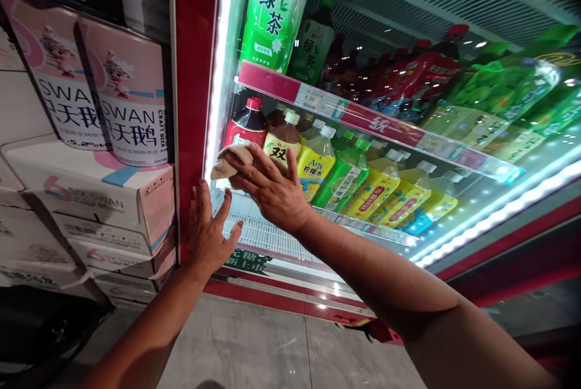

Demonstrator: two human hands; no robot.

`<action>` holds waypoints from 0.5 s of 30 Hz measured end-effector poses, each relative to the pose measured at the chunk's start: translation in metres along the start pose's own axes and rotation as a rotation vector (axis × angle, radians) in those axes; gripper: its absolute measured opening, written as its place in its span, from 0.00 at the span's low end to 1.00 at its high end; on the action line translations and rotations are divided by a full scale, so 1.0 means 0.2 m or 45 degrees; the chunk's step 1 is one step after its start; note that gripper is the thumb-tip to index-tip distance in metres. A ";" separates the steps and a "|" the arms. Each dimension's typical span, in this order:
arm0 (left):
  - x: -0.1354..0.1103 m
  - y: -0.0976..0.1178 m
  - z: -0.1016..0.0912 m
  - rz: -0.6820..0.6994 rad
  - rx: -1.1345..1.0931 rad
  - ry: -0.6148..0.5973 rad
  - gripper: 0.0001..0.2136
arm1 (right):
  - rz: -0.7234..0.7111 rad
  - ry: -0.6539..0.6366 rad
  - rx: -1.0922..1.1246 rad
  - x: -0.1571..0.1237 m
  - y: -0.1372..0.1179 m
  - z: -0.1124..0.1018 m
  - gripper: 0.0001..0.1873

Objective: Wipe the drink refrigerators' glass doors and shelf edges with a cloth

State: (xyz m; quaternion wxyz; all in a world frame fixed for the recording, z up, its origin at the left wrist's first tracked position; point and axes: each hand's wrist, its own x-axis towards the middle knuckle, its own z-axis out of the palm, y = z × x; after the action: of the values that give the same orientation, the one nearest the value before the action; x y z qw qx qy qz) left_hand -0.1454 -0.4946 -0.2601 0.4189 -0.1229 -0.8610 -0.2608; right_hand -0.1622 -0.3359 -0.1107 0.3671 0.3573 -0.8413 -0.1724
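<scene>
One cloth is held under the right hand, mid-frame, likely for even contact. The left hand, spread and empty, perhaps braces.

Floor: grey tiles | Left: stacked white cartons, pink cans above | Light: white strip, right

Face the cooler, ahead and rightward, with cartons stacked along its left side and cans standing on top of them. Inside, find upper bottles on the upper shelf, lower bottles in a row on the lower shelf beneath, and a bottom rack under both. Hold the cloth in the right hand, before the lower row's left end; hold the left hand below and left of the cloth, near the cooler's left edge.
</scene>
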 end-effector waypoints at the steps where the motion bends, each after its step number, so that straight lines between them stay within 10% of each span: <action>1: 0.00 0.00 0.00 0.002 -0.001 -0.004 0.46 | 0.013 0.005 0.001 0.02 0.00 -0.01 0.30; 11: 0.00 -0.03 -0.01 0.065 0.042 -0.008 0.47 | -0.116 -0.015 0.015 0.15 -0.09 0.00 0.30; 15: -0.01 -0.04 0.00 0.049 0.022 -0.038 0.47 | 0.094 0.078 0.033 0.19 -0.08 -0.01 0.32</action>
State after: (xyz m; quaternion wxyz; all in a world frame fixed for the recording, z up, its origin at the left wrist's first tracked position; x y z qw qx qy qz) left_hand -0.1474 -0.5013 -0.2633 0.4120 -0.1396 -0.8669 -0.2433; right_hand -0.1707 -0.3740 -0.0999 0.3941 0.3357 -0.8445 -0.1369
